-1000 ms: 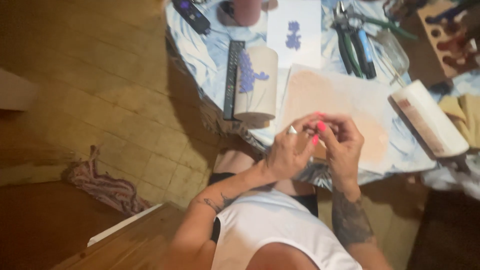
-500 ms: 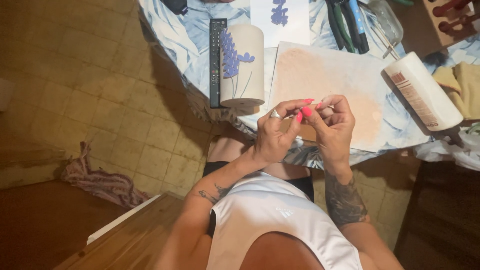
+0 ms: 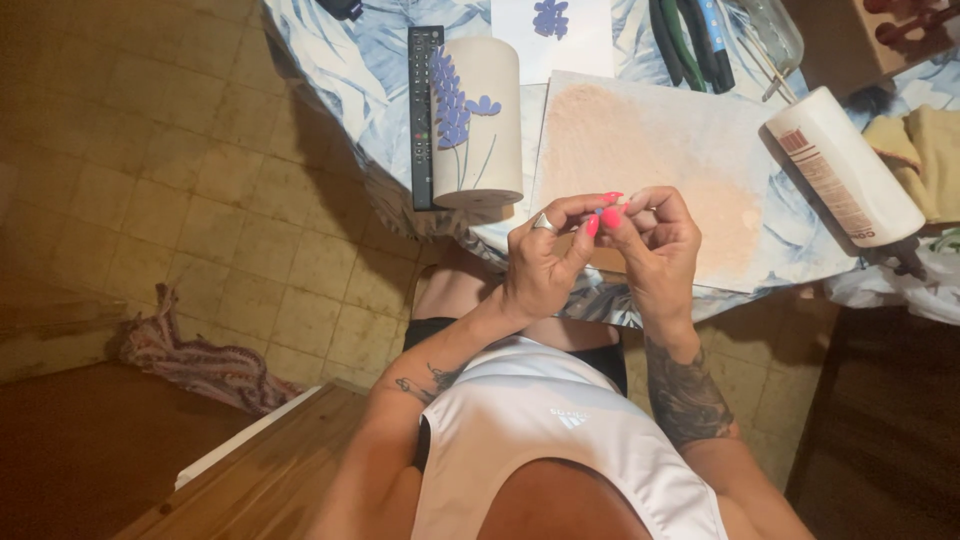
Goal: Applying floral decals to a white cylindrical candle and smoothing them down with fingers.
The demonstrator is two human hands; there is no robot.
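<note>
My left hand (image 3: 540, 265), with a ring on one finger, and my right hand (image 3: 658, 250) meet fingertip to fingertip above my lap at the table's near edge. Between the pink-nailed fingertips of both hands sits a tiny blue piece (image 3: 599, 211), too small to make out. Just behind the hands lies a pale sheet (image 3: 680, 150) with a pinkish dusty patch. To its left is a cream cylinder vase (image 3: 478, 120) with blue-purple flowers stuck on it.
A black remote (image 3: 423, 110) lies beside the vase on the leaf-patterned tablecloth (image 3: 330, 60). A white bottle (image 3: 845, 165) lies at the right, with pliers (image 3: 690, 40), a glass jar (image 3: 772, 30) and a white flower card (image 3: 552, 30) at the back. A rag (image 3: 200, 355) lies on the tiled floor.
The view has shifted, so the table's things sit higher and more to the left in the frame. My hands have stayed together, pinching at the fingertips.
</note>
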